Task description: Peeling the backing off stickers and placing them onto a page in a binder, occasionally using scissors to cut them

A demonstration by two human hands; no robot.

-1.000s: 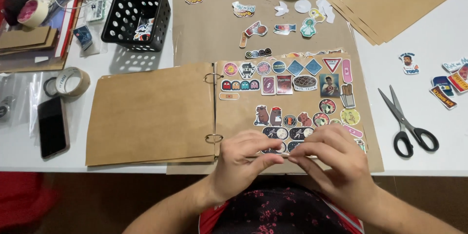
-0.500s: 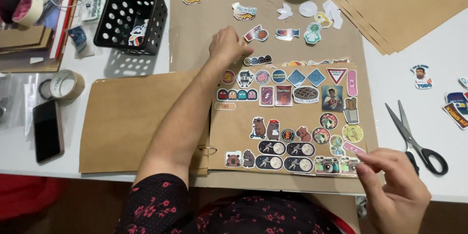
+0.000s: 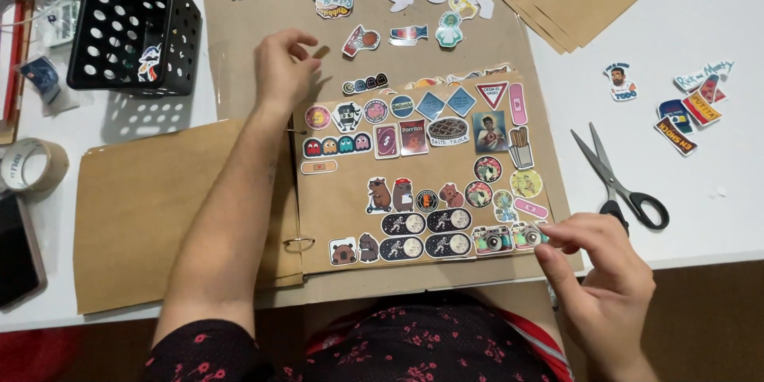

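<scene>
- Our left hand (image 3: 280, 70) reaches up over the kraft backing sheet (image 3: 263, 8), fingers loosely curled, thumb and forefinger pinching a small tan sticker (image 3: 321, 52) by its edge, probably so the sticky side stays free.
- That hand sits just above the top left corner of the sticker page (image 3: 342, 191), forearm lying across the ring-bound album's left cover (image 3: 151, 207).
- Our right hand (image 3: 601, 270) rests at the page's lower right corner, fingertips (image 3: 549, 231) narrow, touching the edge beside the camera stickers (image 3: 505, 237); it seems to pin the page flat. We cannot tell if it holds anything.
- Page is almost packed with stickers in rows.
- Loose stickers (image 3: 362, 38) lie above the page on the backing sheet, within reach of the left hand.
- Scissors (image 3: 617, 179) lie closed on the white table (image 3: 716, 215), just right of the page.
- More stickers (image 3: 688, 107) farther right.
- Black crate (image 3: 131, 28) top left, tape roll (image 3: 32, 165) at the left edge.
</scene>
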